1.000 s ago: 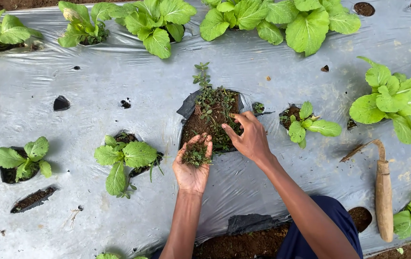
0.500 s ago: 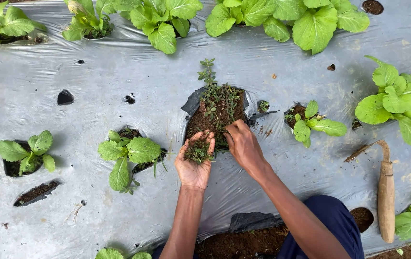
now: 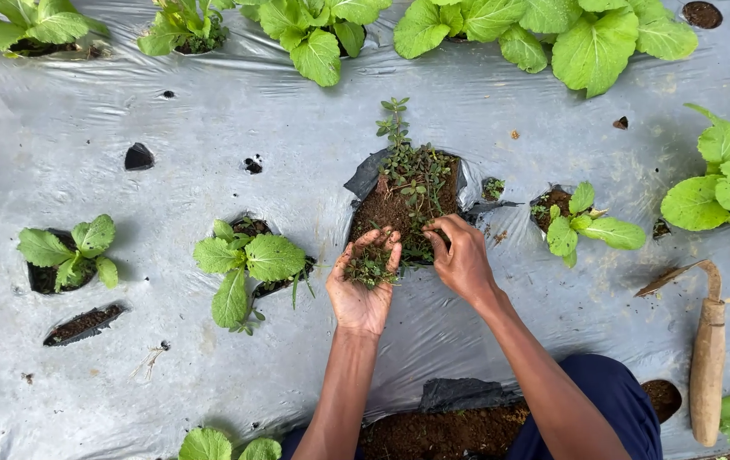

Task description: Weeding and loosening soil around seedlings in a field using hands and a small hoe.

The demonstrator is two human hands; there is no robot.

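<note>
**Plainly soft work: small weeds pulled from a torn hole in plastic mulch**

Leftmost, leafy seedlings [image 3: 71,253] sit in cut holes of the grey plastic sheet [image 3: 211,111], which looks thin, slick and wrinkled, easy to tear. Next, the left hand [image 3: 365,285] lies palm up and cupped, grasping a loose clump of pulled weeds [image 3: 371,271] with soil on the roots; the clump looks light, limp and crumbly, so it likely sheds dirt if squeezed. Just above it, the torn hole [image 3: 407,204] shows dark, moist-looking soil and a tangle of small-leaved weeds [image 3: 416,175] with thin wiry stems. These probably snap if taken high; the sound place to take hold is low, at the stem base by the soil. The right hand [image 3: 460,260] rests at the hole's lower edge, fingertips pinched together among the stems; whether they hold one I cannot tell. Further right stands another seedling [image 3: 582,228], then a wooden-handled tool [image 3: 706,358] lying on the sheet, stiff and solid-looking.
</note>
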